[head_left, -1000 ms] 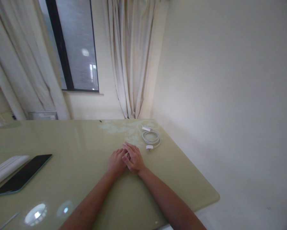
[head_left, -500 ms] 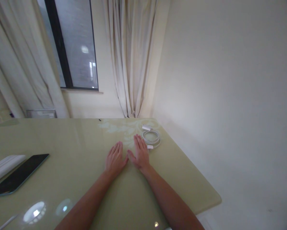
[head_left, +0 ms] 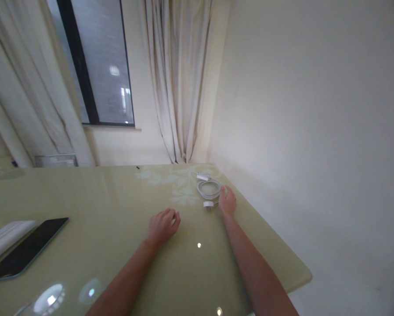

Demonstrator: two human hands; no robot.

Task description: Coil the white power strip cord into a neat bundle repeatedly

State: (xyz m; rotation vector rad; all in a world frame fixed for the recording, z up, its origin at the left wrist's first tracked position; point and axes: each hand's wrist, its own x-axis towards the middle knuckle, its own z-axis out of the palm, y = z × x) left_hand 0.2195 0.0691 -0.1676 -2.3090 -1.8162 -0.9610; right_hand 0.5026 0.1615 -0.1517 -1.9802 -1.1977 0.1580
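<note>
A coiled white cable with a small white plug point(head_left: 209, 189) lies near the far right corner of a glossy pale green table point(head_left: 117, 202). My right hand point(head_left: 227, 202) rests at the coil's right edge, its fingers curled against the cable; whether it grips the cable is unclear. My left hand point(head_left: 162, 225) lies on the table in the middle, fingers loosely curled under, holding nothing that shows.
A dark tablet point(head_left: 25, 250) and a white flat object point(head_left: 4, 239) lie at the table's left edge. Curtains point(head_left: 180, 79) and a window point(head_left: 94, 66) stand behind the table. A plain wall runs along the right, close to the table's right edge point(head_left: 276, 245).
My hands were together, then flat side by side. Now the right hand has moved right and forward to the cable coil, and the left hand's fingers have curled.
</note>
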